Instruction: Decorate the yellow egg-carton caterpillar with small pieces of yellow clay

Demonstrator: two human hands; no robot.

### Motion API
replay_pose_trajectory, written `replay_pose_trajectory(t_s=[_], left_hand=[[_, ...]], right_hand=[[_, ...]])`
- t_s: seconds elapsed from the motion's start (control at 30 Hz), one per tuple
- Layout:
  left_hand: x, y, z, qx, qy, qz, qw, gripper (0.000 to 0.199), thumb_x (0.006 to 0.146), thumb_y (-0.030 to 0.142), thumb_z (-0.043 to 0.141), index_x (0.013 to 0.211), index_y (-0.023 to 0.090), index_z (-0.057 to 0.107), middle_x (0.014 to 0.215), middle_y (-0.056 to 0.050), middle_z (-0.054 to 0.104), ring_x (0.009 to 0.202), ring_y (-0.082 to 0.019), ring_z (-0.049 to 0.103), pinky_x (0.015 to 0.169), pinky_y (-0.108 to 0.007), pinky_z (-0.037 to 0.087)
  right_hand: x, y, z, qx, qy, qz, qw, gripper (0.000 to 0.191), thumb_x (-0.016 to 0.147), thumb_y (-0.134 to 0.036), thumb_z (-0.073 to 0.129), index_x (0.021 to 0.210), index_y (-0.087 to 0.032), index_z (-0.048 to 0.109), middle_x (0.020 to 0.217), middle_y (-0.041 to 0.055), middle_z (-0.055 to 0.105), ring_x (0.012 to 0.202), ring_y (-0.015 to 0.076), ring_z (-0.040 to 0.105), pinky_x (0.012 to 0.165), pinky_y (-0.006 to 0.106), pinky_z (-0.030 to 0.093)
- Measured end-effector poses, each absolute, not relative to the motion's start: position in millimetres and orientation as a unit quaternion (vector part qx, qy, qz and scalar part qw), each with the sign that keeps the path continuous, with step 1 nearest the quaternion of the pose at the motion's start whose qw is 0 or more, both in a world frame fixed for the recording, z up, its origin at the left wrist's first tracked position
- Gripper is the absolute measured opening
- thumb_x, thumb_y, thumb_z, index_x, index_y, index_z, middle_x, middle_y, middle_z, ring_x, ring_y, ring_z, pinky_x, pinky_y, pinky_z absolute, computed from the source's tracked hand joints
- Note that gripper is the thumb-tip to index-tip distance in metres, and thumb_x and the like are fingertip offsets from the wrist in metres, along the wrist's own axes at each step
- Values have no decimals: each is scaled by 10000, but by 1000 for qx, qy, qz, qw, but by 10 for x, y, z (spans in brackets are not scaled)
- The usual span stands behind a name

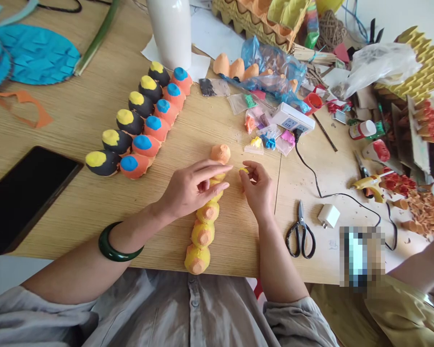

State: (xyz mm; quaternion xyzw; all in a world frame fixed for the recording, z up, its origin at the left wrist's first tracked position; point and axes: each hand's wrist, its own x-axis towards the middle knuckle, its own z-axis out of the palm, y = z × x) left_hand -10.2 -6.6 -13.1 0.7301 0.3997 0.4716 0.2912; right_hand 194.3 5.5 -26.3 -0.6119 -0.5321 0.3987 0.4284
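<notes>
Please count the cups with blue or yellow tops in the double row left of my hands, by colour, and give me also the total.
Black cups with yellow tops: 6
Orange-red cups with blue tops: 6
Total: 12

Your left hand (190, 188) hides part of the yellow-and-orange egg-carton strip (203, 233); the flat black rectangular device (29, 197) is cut off at the left edge, and pixelation blurs the object (357, 258) at lower right.
</notes>
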Motion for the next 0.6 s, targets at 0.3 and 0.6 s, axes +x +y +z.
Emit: replay_pose_trajectory(t_s=[0.3,0.6], left_hand=[[-108,-35,-187,728,444,449,267,226,999,235,620,1143,182,786,1089,-72,802,869,-146,744,692,-213,567],[-115,-34,-105,714,436,481,262,220,1009,186,609,1152,182,775,1035,-57,794,887,-135,728,709,-202,554]], right_hand=[[1812,-21,-309,-571,-688,287,343,89,926,-233,645,912,-228,733,893,25,649,686,139,533,685,313,454],[1914,34,-184,-593,-493,414,483,274,941,-459,674,851,-201,700,705,-25,599,540,101,497,489,252,403]])
